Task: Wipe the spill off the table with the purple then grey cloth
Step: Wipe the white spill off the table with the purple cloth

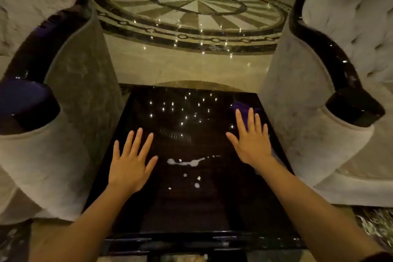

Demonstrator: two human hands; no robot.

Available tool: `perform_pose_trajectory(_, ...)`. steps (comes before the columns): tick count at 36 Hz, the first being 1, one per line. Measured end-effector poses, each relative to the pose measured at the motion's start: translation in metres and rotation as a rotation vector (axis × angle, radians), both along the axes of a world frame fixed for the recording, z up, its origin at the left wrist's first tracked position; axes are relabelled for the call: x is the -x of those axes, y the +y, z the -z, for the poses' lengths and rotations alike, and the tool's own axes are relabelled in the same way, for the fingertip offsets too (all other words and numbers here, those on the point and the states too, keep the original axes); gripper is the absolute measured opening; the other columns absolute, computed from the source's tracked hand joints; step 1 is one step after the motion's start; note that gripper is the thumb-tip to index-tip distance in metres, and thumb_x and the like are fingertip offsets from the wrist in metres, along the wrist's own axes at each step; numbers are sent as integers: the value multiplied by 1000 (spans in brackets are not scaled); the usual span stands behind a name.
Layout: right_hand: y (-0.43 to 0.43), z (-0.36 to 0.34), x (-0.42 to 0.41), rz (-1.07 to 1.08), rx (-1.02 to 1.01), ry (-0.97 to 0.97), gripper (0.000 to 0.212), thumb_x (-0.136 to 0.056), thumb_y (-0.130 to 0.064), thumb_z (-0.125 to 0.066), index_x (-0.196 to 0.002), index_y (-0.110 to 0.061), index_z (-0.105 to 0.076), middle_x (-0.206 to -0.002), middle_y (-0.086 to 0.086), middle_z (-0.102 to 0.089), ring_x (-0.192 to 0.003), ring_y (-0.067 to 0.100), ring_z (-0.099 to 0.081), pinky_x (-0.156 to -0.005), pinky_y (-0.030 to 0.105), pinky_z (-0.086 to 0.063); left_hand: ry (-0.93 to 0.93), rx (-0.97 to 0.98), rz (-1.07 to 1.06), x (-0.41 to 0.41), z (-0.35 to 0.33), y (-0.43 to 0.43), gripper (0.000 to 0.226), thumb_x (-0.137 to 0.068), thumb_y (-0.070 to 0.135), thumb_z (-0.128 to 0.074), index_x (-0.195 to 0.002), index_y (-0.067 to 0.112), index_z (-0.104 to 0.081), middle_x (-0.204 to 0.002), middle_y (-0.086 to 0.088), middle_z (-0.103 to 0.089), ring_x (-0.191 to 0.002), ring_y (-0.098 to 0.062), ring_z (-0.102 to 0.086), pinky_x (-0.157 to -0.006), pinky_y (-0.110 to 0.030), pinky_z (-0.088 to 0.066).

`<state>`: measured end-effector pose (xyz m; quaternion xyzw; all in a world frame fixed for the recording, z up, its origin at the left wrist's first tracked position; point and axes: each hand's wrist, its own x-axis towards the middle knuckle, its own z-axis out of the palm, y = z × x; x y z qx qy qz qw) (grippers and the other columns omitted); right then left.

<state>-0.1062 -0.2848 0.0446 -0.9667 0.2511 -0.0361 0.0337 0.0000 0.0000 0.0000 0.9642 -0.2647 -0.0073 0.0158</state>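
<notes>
A white spill (187, 162) streaks across the middle of the glossy black table (191, 208), with a few small drops just below it. The purple cloth (241, 107) lies crumpled near the far right corner. My right hand (249, 142) hovers flat with fingers spread, its fingertips over the near edge of the purple cloth, holding nothing. A pale grey patch (278, 158) shows under my right wrist at the table's right edge; it may be the grey cloth, mostly hidden. My left hand (131, 161) is spread flat left of the spill, empty.
Two large tufted armchairs flank the table closely, the left armchair (63, 112) and the right armchair (319, 123), each with dark glossy arm trim. Beyond the table lies polished marble floor (191, 10) with a round inlaid pattern.
</notes>
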Motion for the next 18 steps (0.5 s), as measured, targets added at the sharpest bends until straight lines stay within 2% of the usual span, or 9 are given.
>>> perform_pose_trajectory(3, -6, 23, -9, -2, 29, 2, 67, -93, -54, -21, -140, -29, 20, -155, 13, 17, -142, 30, 12, -116, 48, -1, -33, 27, -8, -4, 31, -1, 61, -83, 62, 4, -129, 33, 32, -144, 2, 29, -132, -16, 28, -116, -46, 5)
perform_pose_trajectory(5, -10, 39, -14, -12, 34, -9, 67, -93, -54, -21, -140, -28, 20, -154, 13, 17, -142, 30, 11, -116, 48, -2, -32, 44, -22, -8, 49, -4, 61, -90, 54, -9, -128, 33, 33, -143, 3, 31, -131, -15, 29, -116, -45, 6)
perform_pose_trajectory(9, -21, 59, -23, -29, 68, -22, 68, -94, -53, -23, -141, -27, 19, -155, 13, 16, -142, 31, 10, -116, 49, -3, -30, 73, -29, -19, 68, -6, 58, -94, 47, -12, -129, 31, 31, -141, 4, 31, -131, -13, 28, -116, -44, 7)
perform_pose_trajectory(12, -31, 69, -30, -39, 73, -29, 67, -94, -52, -23, -141, -28, 17, -155, 13, 16, -142, 31, 10, -116, 49, -3, 0, 115, -25, -27, 72, -8, 57, -95, 43, -14, -129, 31, 30, -141, 6, 29, -139, -15, 22, -116, -43, 7)
perform_pose_trajectory(18, -51, 82, -49, -43, 52, -34, 65, -94, -52, -23, -141, -30, 18, -155, 13, 16, -142, 30, 10, -116, 48, -3, 129, 130, -27, -40, 77, -12, 55, -97, 41, -15, -132, 30, 27, -155, 2, 17, -143, -16, 15, -117, -42, 5)
